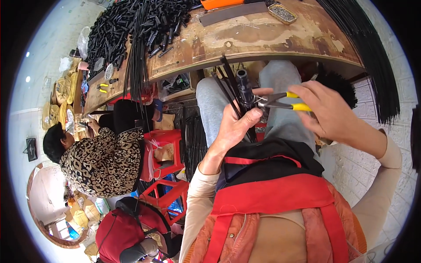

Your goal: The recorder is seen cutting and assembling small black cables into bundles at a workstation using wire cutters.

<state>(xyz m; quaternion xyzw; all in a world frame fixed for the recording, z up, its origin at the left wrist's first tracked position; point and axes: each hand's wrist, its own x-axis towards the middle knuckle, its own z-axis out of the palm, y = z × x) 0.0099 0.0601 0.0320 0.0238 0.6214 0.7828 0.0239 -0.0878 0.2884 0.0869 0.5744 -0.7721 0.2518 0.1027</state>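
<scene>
My left hand [237,127] is closed around a black ribbed tube [242,79] and several thin black rods [226,68], held upright above my lap. The tube has a round open top, and the rods fan out on its left side. In my right hand [326,107] is a pair of pliers [300,107] with yellow grips, the fingers wrapped over the handles. The plier jaws meet the right side of the tube, close to my left thumb, where a bit of thin wire shows. My left fingers partly hide what the jaws grip.
A worn wooden table [263,39] carries a heap of black tubular parts [153,17], a grey strip [233,13] and a small tray [271,8] of metal bits. Long black rods [372,57] overhang its right end. Another person [105,162] sits at left near red stools [164,142].
</scene>
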